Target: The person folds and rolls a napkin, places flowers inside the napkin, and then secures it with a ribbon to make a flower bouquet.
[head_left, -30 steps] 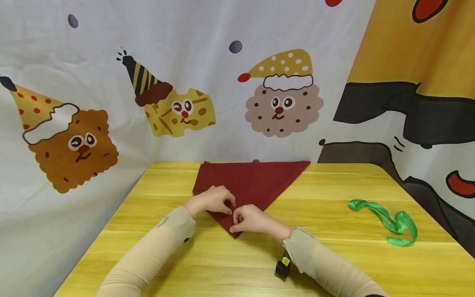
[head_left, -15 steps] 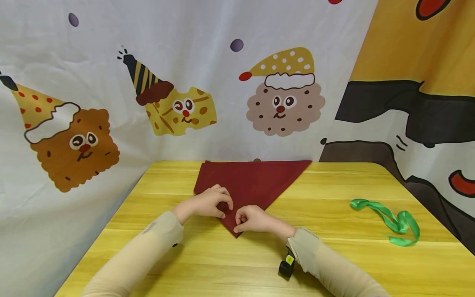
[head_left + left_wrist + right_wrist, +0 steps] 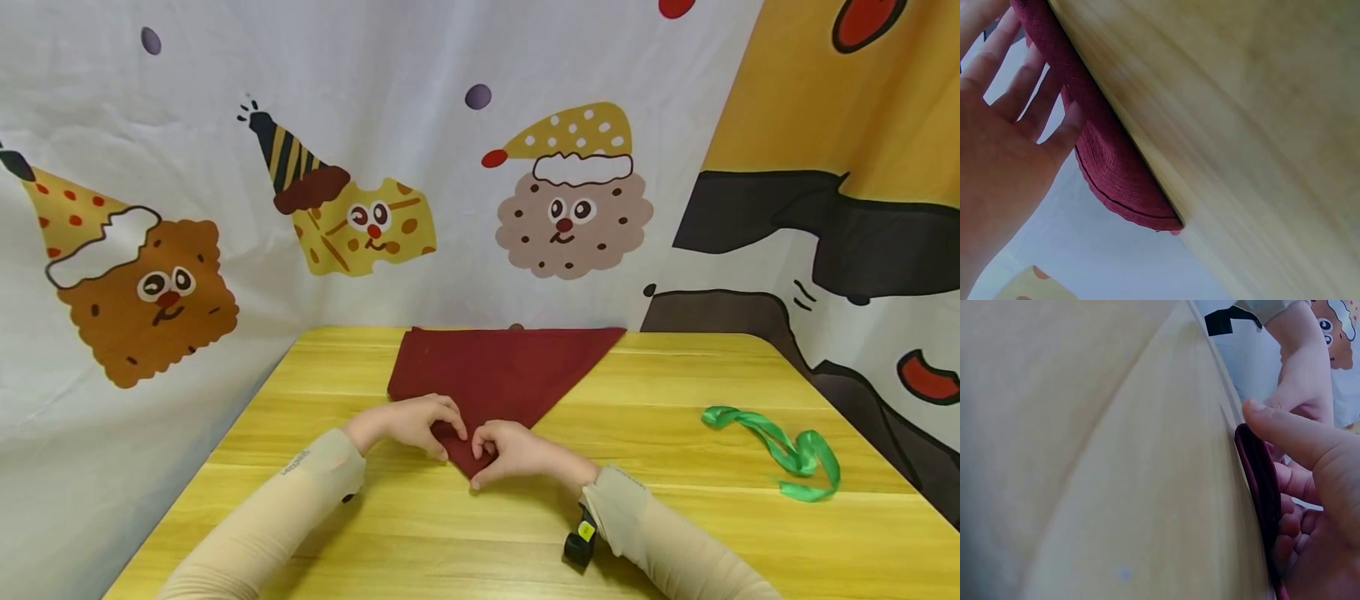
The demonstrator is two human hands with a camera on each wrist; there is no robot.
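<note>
A: Which is the largest element?
B: The printed backdrop [image 3: 450, 150], hung behind the cloth; it carries biscuit and cheese figures in party hats.
A: And beneath the cloth?
B: The wood-grain table [image 3: 660, 400].
A: The cloth itself?
B: Dark red cloth [image 3: 517, 371], lying on the table; its long edge runs along the table's far side and its point faces the person.
A: State of the hands?
B: Left hand [image 3: 420, 423], at the cloth's left slanting edge: thumb and fingers well apart, fingers touching the fabric, nothing gripped. Right hand [image 3: 517, 452], at the cloth's near point: fingers curled, a gap behind the thumb; whether it pinches the fabric cannot be told.
A: The smaller items?
B: Green ribbon [image 3: 804, 460], loosely curled, well to the right of the cloth; then a black device [image 3: 577, 548] at the right cuff, nearer the person than the cloth.
</note>
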